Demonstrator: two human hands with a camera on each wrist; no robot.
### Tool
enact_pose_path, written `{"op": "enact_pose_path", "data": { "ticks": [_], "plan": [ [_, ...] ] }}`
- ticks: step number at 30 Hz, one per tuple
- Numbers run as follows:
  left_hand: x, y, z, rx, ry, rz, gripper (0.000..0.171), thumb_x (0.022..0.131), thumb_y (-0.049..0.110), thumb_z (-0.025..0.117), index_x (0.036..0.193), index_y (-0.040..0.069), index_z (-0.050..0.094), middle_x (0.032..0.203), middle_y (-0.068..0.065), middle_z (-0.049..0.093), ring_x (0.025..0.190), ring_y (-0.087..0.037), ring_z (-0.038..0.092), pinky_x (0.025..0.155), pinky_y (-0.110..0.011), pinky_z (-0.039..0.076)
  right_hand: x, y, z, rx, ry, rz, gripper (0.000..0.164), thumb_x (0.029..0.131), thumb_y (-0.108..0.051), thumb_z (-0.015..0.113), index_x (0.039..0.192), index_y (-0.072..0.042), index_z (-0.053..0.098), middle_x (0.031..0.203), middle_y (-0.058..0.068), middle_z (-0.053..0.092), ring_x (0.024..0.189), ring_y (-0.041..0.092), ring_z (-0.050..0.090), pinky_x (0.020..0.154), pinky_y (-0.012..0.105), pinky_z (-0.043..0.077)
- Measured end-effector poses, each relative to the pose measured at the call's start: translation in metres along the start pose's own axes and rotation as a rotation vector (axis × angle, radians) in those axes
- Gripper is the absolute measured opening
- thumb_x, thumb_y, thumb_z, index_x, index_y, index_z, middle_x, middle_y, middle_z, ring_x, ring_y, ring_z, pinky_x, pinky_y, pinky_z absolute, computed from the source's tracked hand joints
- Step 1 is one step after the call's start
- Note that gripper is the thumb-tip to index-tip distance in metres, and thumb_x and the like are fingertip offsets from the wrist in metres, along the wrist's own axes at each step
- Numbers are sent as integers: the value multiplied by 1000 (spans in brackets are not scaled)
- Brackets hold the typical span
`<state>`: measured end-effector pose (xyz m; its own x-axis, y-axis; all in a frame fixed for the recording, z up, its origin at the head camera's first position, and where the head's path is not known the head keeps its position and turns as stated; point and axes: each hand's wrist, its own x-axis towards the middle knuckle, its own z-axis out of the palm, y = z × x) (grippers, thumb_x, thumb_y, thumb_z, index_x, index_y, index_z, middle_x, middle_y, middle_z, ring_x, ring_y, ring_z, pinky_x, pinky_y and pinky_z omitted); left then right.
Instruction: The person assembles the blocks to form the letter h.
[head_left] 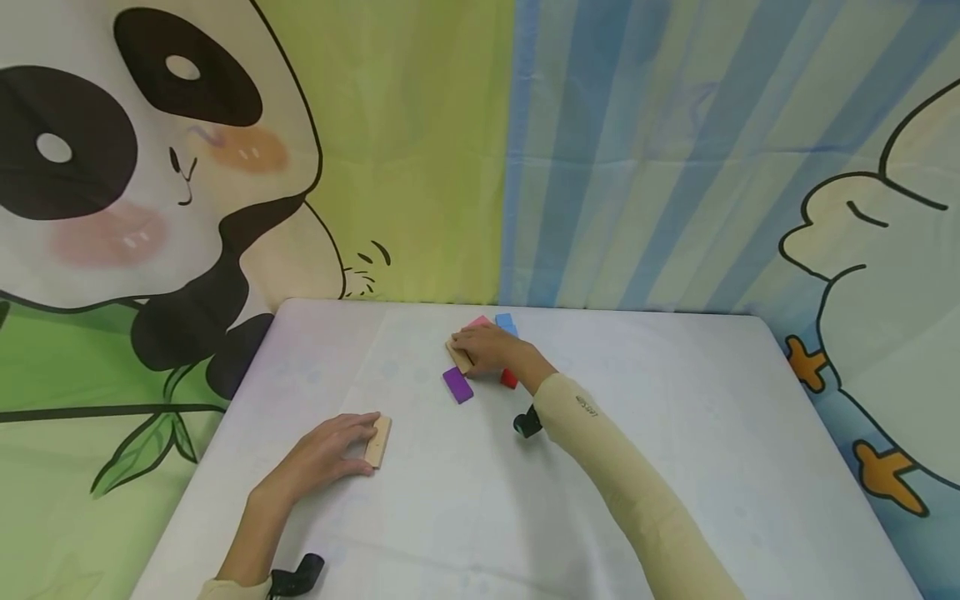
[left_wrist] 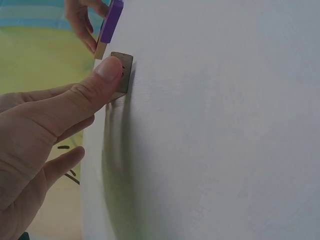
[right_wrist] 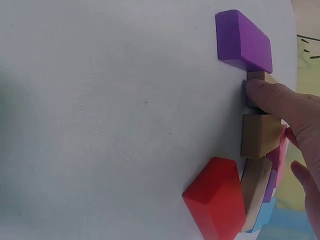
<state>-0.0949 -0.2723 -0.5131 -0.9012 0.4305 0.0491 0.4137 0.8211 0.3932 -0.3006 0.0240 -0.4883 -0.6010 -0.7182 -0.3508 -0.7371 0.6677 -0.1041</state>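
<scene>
My left hand (head_left: 318, 452) pinches a plain wooden block (head_left: 378, 442) on the white table, left of the other blocks. In the left wrist view the thumb lies against the end of that wooden block (left_wrist: 128, 70). Farther back, my right hand (head_left: 486, 346) holds another wooden block (head_left: 459, 358), its thumb on the near end. That held block (right_wrist: 256, 76) stands between a purple block (right_wrist: 246, 41) and a second wooden block (right_wrist: 260, 136). Past these come a third wooden block (right_wrist: 254, 182) and a red block (right_wrist: 215, 200). My right fingers are partly hidden.
Behind the row are a pink block (head_left: 480, 321), a blue block (head_left: 506, 322) and a second purple block (right_wrist: 271, 185). The white table (head_left: 637, 400) ends at a cloth backdrop with a panda (head_left: 172, 167). Black devices (head_left: 298, 575) sit at both wrists.
</scene>
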Motion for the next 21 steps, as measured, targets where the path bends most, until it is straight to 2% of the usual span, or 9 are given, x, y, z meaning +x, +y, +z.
{"op": "enact_pose_path", "data": {
  "ticks": [5, 9, 14, 21],
  "plan": [
    [0, 2, 0, 0, -11, -9, 56, 71, 37, 82, 119, 10, 68, 141, -1, 57, 126, -24, 56, 103, -43, 47, 1, 0, 2, -29, 50, -44, 59, 93, -36, 61, 145, -14, 44, 153, 3, 42, 144, 20, 35, 122, 34, 27],
    [1, 3, -2, 3, -10, -5, 55, 72, 36, 81, 118, 10, 68, 141, -2, 57, 126, -24, 56, 103, -43, 47, -1, -1, 4, -53, 104, -59, 56, 93, -35, 61, 142, -13, 46, 147, 5, 46, 139, 22, 39, 117, 34, 35],
    [1, 4, -3, -15, 2, 10, 53, 72, 34, 82, 117, 9, 68, 141, -3, 57, 125, -24, 57, 102, -43, 48, -3, -3, 4, 29, 186, -36, 61, 90, -33, 64, 144, -12, 43, 145, 7, 46, 133, 22, 44, 112, 34, 42],
    [0, 4, -3, -13, -4, 7, 55, 71, 35, 82, 118, 9, 68, 141, -3, 57, 125, -24, 57, 103, -43, 47, -1, -8, -1, 137, 284, 29, 71, 87, -42, 67, 145, -11, 43, 148, 9, 43, 135, 23, 43, 112, 37, 41]
  ]
}}
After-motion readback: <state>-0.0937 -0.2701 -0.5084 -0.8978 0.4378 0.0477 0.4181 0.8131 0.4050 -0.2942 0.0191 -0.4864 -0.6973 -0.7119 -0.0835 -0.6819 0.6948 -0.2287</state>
